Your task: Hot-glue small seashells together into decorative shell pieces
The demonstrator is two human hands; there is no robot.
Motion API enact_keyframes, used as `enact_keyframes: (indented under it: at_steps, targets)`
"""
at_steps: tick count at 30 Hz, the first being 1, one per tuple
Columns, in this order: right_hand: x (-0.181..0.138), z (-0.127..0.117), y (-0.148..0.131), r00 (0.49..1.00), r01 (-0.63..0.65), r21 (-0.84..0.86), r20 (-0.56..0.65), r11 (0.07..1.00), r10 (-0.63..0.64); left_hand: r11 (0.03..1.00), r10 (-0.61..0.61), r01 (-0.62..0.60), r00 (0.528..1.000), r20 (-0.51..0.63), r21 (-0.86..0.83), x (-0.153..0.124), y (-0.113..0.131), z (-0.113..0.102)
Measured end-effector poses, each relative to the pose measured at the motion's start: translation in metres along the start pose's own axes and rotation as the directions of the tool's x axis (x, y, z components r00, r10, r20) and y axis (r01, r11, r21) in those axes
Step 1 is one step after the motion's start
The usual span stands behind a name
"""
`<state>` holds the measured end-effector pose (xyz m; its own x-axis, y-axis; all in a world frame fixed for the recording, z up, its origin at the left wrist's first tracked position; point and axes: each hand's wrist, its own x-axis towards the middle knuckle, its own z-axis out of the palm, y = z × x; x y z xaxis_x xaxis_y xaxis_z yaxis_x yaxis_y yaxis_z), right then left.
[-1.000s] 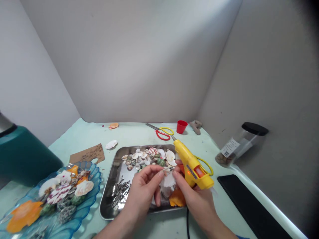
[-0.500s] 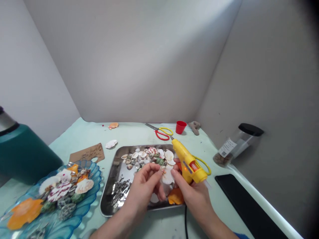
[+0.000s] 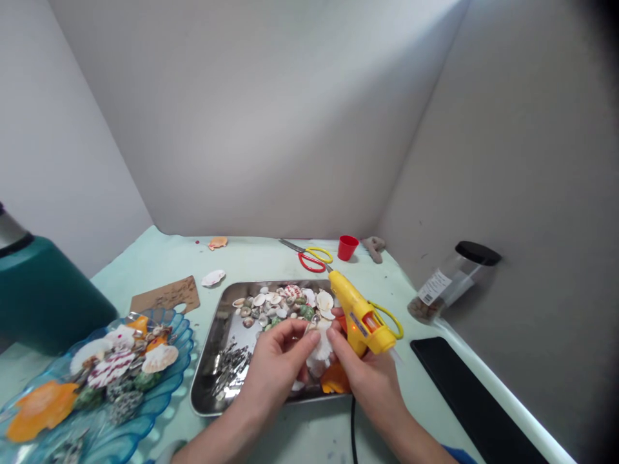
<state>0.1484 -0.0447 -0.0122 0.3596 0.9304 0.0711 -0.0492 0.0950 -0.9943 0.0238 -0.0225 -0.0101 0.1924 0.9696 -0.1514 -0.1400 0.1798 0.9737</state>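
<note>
A white scallop shell (image 3: 322,351) is pinched between my two hands above the front right of a metal tray (image 3: 206,399). My left hand (image 3: 280,351) has thumb and index finger pressed together at the shell's upper left edge. My right hand (image 3: 365,367) grips its right side with the thumb in front. A yellow glue gun (image 3: 360,309) stands right at my right hand, nozzle up and to the left, its small light lit orange. My hand hides its lower handle, so whether the hand also supports it I cannot tell. An orange shell (image 3: 336,379) lies just below.
Small shells (image 3: 271,309) and dark metal pieces (image 3: 229,367) lie in the tray. Left are a blue shell-filled dish (image 3: 181,361), cardboard (image 3: 167,295) and a green bottle (image 3: 48,296). Scissors (image 3: 312,258) and a red cup (image 3: 347,247) stand behind; a jar (image 3: 449,283) is right.
The whole view has shifted slightly. My left thumb has come closer over the shell's upper edge, and both hands still hold the shell.
</note>
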Motion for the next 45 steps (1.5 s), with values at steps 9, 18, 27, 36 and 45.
enact_keyframes:
  at_steps: [9,18,27,36,45]
  targets:
    - [-0.002,0.001,-0.003,1.000,0.010,0.003,0.013,1.000,-0.010,0.997,0.016,-0.017,1.000,0.006,0.071,-0.003,0.003,-0.002]
    - [-0.002,-0.006,0.007,0.995,-0.002,-0.036,0.099,0.999,0.006,0.996,-0.031,0.032,0.999,-0.008,0.082,0.001,-0.005,-0.006]
    - [0.001,-0.002,0.005,0.994,-0.065,-0.006,0.086,0.998,0.065,0.991,-0.050,0.048,0.999,0.012,0.122,0.001,0.001,-0.003]
    - [-0.002,0.001,-0.004,0.997,-0.065,0.020,0.036,0.998,0.064,0.993,-0.039,0.035,0.999,0.034,0.114,-0.002,0.003,-0.003]
    - [0.002,0.002,-0.001,0.999,0.021,0.006,-0.037,1.000,-0.020,0.998,-0.070,0.068,0.982,0.176,0.016,-0.003,0.007,0.001]
